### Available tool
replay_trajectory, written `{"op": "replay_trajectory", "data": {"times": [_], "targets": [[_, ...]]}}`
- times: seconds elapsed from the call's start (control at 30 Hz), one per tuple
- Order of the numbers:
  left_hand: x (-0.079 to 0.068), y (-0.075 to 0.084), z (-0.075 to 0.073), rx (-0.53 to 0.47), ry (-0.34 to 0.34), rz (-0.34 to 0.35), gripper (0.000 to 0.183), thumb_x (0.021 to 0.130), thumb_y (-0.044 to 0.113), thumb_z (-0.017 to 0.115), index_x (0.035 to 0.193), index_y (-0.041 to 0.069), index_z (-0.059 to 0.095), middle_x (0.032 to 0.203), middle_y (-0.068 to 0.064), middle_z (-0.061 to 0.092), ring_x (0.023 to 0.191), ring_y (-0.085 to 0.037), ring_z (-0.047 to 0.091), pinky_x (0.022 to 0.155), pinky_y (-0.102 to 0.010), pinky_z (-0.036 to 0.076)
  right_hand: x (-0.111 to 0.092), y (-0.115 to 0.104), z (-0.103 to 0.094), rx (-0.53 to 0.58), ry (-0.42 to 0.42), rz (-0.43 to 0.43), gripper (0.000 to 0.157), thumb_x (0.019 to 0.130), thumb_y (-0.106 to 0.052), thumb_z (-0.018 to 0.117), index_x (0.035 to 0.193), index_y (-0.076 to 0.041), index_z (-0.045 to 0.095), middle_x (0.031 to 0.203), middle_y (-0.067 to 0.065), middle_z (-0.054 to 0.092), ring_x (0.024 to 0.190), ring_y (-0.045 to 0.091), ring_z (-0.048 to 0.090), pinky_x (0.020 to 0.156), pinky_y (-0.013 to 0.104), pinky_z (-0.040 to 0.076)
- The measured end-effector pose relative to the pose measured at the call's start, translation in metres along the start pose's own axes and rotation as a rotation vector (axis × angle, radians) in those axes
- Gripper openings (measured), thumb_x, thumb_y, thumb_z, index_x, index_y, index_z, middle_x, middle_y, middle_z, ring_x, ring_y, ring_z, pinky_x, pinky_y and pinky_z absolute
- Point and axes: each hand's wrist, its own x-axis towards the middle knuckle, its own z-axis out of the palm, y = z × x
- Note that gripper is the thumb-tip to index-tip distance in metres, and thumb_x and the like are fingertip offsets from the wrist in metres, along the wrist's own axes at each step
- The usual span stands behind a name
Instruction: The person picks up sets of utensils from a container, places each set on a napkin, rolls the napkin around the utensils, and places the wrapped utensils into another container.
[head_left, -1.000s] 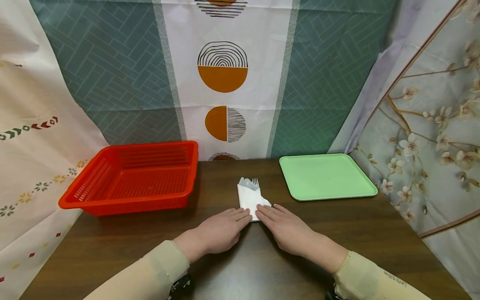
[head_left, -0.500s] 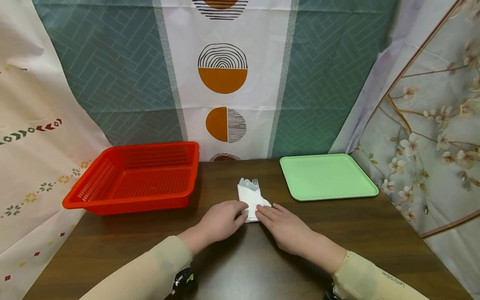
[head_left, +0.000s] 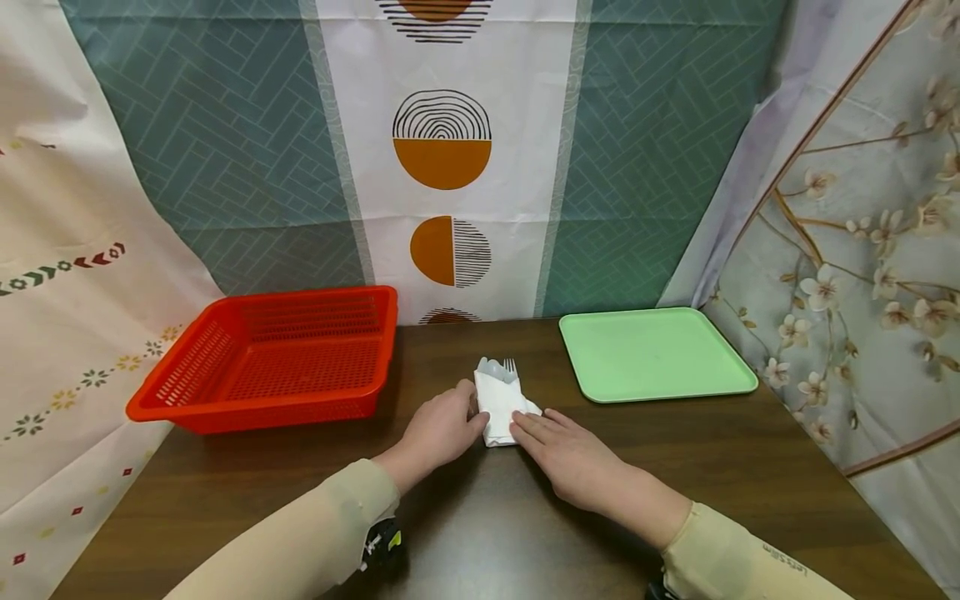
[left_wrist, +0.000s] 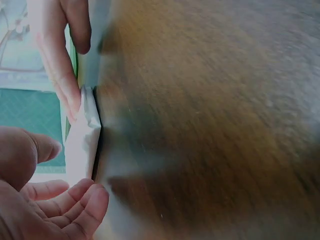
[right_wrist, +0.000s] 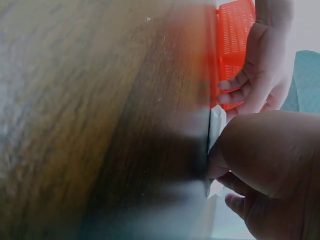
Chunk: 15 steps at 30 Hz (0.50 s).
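At the middle of a dark wooden table (head_left: 480, 537), a folded white napkin (head_left: 498, 408) lies with a fork (head_left: 511, 368) showing from its twelve-o'clock end. A person's left hand (head_left: 441, 427) curves loosely beside it at eight o'clock, thumb and fingers parted, contact hard to tell; the right hand (head_left: 566, 458), at four, rests extended fingers on it, ungrasping. A red basket (head_left: 288, 415) stands toward ten, a green tray (head_left: 656, 354) toward two.

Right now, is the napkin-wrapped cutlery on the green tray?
No: the napkin-wrapped cutlery lies on the wood-grain table, between the red plastic basket and the green tray.
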Motion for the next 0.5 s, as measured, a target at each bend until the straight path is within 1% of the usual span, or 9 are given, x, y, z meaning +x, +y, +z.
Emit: {"op": "replay_trajectory", "data": {"times": [0.13, 0.23, 0.37, 0.5], "targets": [[0.0024, 0.0005, 0.0003, -0.017, -0.025, -0.059, 0.027, 0.104, 0.026, 0.078, 0.115, 0.004, 0.066, 0.079, -0.002, 0.063, 0.067, -0.02, 0.058, 0.061, -0.034, 0.05, 0.0015, -0.0026, -0.0013, 0.023, 0.0, 0.005, 0.052, 0.103, 0.002, 0.067, 0.154, 0.002, 0.059, 0.161, 0.019, 0.057, 0.15, 0.033, 0.055, 0.124, 0.051, 0.041], [0.0034, 0.0016, 0.0, -0.013, -0.036, -0.088, 0.024, 0.104, 0.026, 0.077, 0.11, 0.005, 0.068, 0.076, -0.002, 0.062, 0.067, -0.021, 0.058, 0.061, -0.034, 0.049, 0.0024, -0.0043, -0.002, 0.038, -0.004, 0.012, 0.052, 0.103, 0.002, 0.067, 0.154, 0.002, 0.06, 0.162, 0.02, 0.056, 0.149, 0.033, 0.055, 0.124, 0.052, 0.041], [0.0044, 0.0051, -0.0011, 0.009, -0.037, -0.088, 0.022, 0.103, 0.027, 0.078, 0.103, 0.006, 0.07, 0.076, -0.003, 0.061, 0.067, -0.021, 0.057, 0.061, -0.034, 0.047, 0.0019, -0.0054, -0.0024, 0.048, -0.012, 0.03, 0.053, 0.102, 0.004, 0.067, 0.154, 0.002, 0.06, 0.163, 0.02, 0.055, 0.15, 0.033, 0.054, 0.124, 0.052, 0.04], [0.0066, 0.0072, -0.0008, 0.03, -0.052, -0.088, 0.024, 0.102, 0.029, 0.08, 0.095, 0.008, 0.071, 0.074, -0.002, 0.06, 0.066, -0.02, 0.055, 0.061, -0.033, 0.045, 0.0024, -0.0057, -0.0026, 0.037, -0.01, 0.035, 0.054, 0.101, 0.005, 0.068, 0.154, 0.002, 0.06, 0.163, 0.019, 0.055, 0.15, 0.032, 0.054, 0.124, 0.051, 0.04]]}}
